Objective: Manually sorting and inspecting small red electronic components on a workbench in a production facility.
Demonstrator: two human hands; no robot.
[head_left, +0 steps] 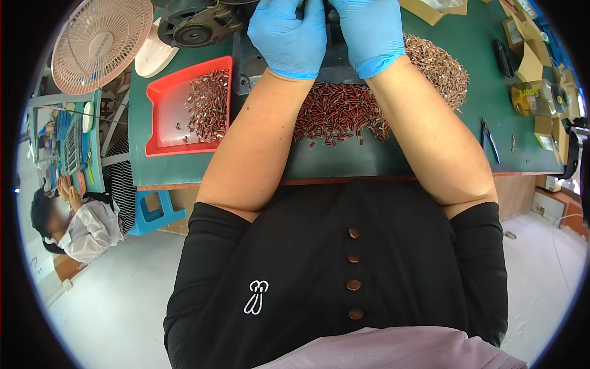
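Observation:
Both my hands wear blue gloves and are raised at the top of the view, close together over a dark metal fixture [246,67]. My left hand [289,37] is curled into a fist, and my right hand [369,31] is curled beside it. Whatever the fingers hold is hidden at the frame's top edge. Below my wrists lies a heap of small dark red parts with metal leads [335,114] on the green table [467,123]. A second heap of paler copper-coloured parts [439,67] spreads to the right of my right forearm.
A red tray [163,117] with several of the red parts stands at the left. Pliers [490,140] lie at the right, near a clear plastic tub [534,98] and cardboard boxes. A fan [101,40] and a black motor [196,24] sit at the back left. Another person [74,224] sits at lower left.

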